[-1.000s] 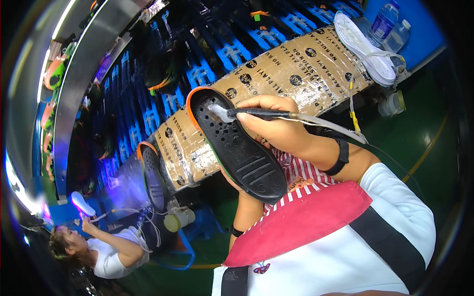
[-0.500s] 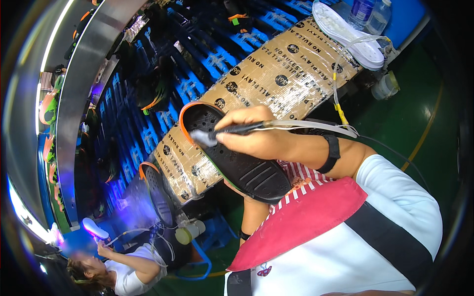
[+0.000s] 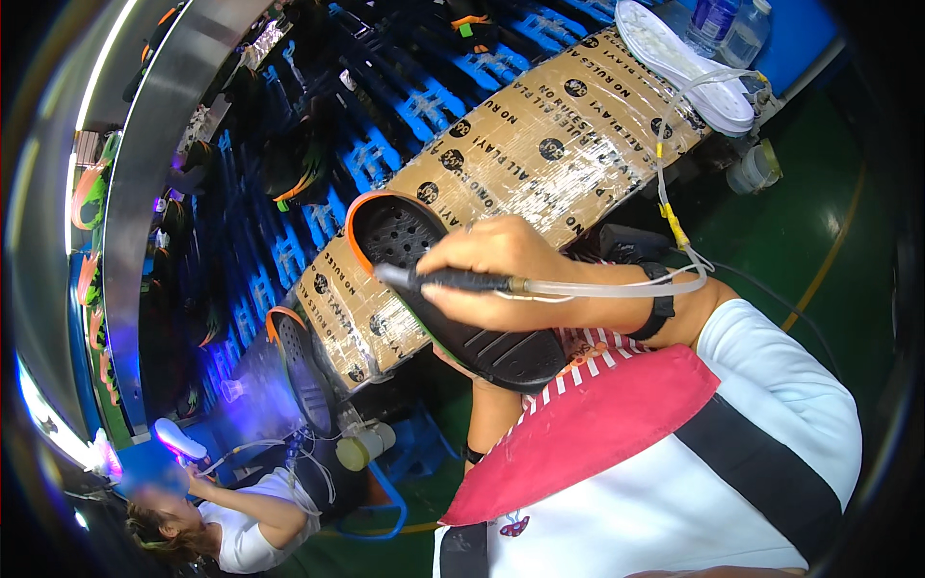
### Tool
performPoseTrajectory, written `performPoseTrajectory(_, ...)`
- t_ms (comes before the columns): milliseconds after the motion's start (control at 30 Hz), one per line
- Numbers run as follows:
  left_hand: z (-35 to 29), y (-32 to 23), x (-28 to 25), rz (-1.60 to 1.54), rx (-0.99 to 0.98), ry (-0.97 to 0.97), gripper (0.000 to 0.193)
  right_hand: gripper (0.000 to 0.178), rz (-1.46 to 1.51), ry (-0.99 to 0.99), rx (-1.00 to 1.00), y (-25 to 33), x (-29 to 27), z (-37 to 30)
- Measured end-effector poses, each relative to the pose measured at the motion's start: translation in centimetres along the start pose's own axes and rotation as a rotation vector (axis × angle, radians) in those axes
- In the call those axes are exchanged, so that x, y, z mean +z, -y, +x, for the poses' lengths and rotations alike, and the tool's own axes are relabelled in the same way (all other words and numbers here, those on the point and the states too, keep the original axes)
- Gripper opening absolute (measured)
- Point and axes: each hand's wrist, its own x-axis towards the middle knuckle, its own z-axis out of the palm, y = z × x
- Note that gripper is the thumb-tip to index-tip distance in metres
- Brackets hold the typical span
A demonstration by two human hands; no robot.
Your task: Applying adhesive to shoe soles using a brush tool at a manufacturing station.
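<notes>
My right hand (image 3: 506, 265) is closed around a hose-fed brush (image 3: 458, 280) with a black handle. Its pale tip lies at the left edge of a dark shoe sole (image 3: 511, 361), beside the orange rim. The sole has a perforated toe part and a grooved heel, and it slants across my lap with the toe part up and to the left. Beneath the sole, my left hand (image 3: 459, 367) supports it from the near side. Most of the left fingers are hidden under it.
A cardboard-covered bench (image 3: 540, 144) runs alongside a blue slatted conveyor (image 3: 424, 106) bearing dark shoe parts. At the far right stand a white sole (image 3: 679, 67) and two bottles (image 3: 711, 24). Another sole (image 3: 306, 371) lies lower left, near a co-worker (image 3: 255, 520) holding a white sole. Hoses trail right.
My right hand has shifted slightly right and down, and the brush has moved down to the sole's left edge. The sole has shifted a little up and left.
</notes>
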Motion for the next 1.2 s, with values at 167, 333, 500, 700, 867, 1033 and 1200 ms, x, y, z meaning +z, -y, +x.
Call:
performPoseTrajectory(167,0.2,0.1,-0.2,-0.012,0.002,0.012,0.072,0.014,-0.295,0.101,-0.141,-1.0,0.7,-0.7)
performPoseTrajectory(333,0.3,-0.4,0.1,-0.005,0.01,0.024,0.071,0.015,0.159,0.294,-0.07,-0.4,0.7,-1.1)
performPoseTrajectory(500,0.4,-0.7,0.1,-0.001,0.022,0.029,0.07,0.013,-0.17,0.036,-0.108,-1.3,0.9,-1.5)
performPoseTrajectory(700,0.5,-1.3,0.0,0.004,0.044,0.055,0.069,0.016,0.102,0.303,-0.091,-1.2,1.1,-2.5)
performPoseTrajectory(867,1.0,-2.0,-0.3,0.017,0.061,0.078,0.068,0.019,0.089,0.158,0.027,-1.6,0.7,-3.0)
performPoseTrajectory(1033,0.8,-2.4,-0.3,0.018,0.079,0.099,0.068,0.02,0.056,0.344,-0.114,-1.1,1.4,-4.0)
performPoseTrajectory(1200,1.0,-3.3,-0.4,0.034,0.103,0.134,0.067,0.019,0.235,0.257,0.067,-0.2,0.7,-3.7)
